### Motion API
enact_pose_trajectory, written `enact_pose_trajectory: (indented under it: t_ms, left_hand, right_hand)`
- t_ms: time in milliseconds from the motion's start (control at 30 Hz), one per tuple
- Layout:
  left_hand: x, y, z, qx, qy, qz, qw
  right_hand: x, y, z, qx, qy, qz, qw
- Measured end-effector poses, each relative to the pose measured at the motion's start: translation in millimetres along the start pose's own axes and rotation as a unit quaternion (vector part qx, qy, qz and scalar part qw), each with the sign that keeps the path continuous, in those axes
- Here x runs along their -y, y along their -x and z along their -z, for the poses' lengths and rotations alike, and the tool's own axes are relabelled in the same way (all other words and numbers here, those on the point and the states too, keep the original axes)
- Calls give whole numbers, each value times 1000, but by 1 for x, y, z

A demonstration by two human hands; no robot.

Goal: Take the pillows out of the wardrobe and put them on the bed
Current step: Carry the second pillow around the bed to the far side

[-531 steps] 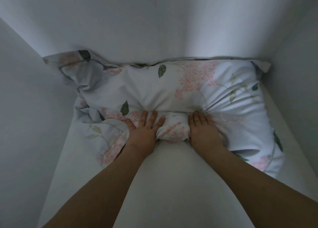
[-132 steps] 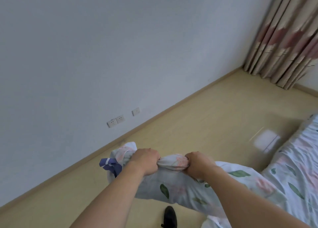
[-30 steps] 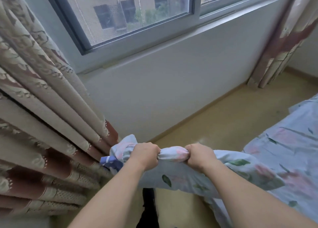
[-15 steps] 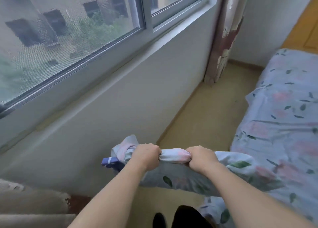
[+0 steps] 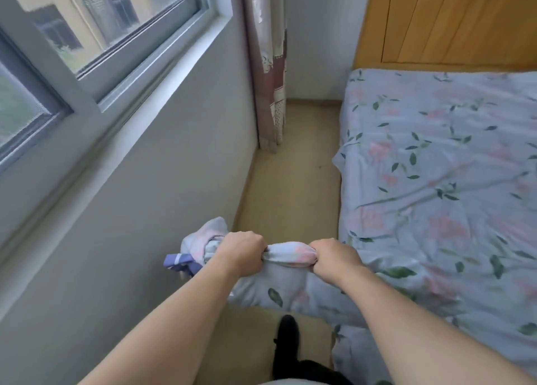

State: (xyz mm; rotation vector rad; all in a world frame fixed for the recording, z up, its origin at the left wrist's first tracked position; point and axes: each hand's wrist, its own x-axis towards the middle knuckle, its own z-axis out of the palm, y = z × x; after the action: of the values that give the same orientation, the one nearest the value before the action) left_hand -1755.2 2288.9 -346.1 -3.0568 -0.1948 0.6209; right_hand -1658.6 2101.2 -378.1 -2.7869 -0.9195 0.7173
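A narrow strip of tan floor [image 5: 293, 181] runs from 6 o'clock up toward 12 o'clock, hemmed in by a grey wall [image 5: 162, 181] at 9 o'clock and the bed [image 5: 436, 166] at 3 o'clock. A window [image 5: 96, 27] with a grey frame sits at 10 o'clock, and a patterned curtain [image 5: 268, 65] hangs in the corner at 12 o'clock. The bed wears a pale blue sheet printed with pink flowers and green leaves, and its wooden headboard [image 5: 444, 24] stands at 1 o'clock. A dark-socked foot [image 5: 286, 344] is on the floor at 6 o'clock.

The pillow [image 5: 287, 286] is in the air over the floor strip, just beside the bed's near edge, slightly below centre. Its case matches the sheet: pale blue, pink blossoms, green leaves. The top edge is bunched into a tight roll, and a blue-and-white striped corner [image 5: 178, 261] pokes out at 8 o'clock.

The left hand [image 5: 242, 252] and the right hand [image 5: 334, 257] each have their fingers curled tight around that bunched edge, knuckles up, with a short roll of cloth between them.
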Motion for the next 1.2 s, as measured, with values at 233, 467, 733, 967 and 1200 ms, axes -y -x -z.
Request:
enact_pose_trajectory:
  t_ms: [233,467,733,967,1200]
  left_hand:
    - [15,-130,74,-13,-38,-63,997]
    - [31,-254,116,-28,-37,-109,993]
    - [89,-419,174,-31,-15,-134,990]
    - [138,-552,249,-63,-18,-164,984]
    - [157,-665,278,-51,-13,-151,987]
  right_hand:
    - [-41,-88,73,-31,-42,-58,997]
    - [-81,-181,130,-43,-43,-104,993]
    - [-106,-332,210,-35,-27,-121,992]
    - [-128,-458,301,-71,1,-132,989]
    - [-183,-537,350,-75,-4,-171,982]
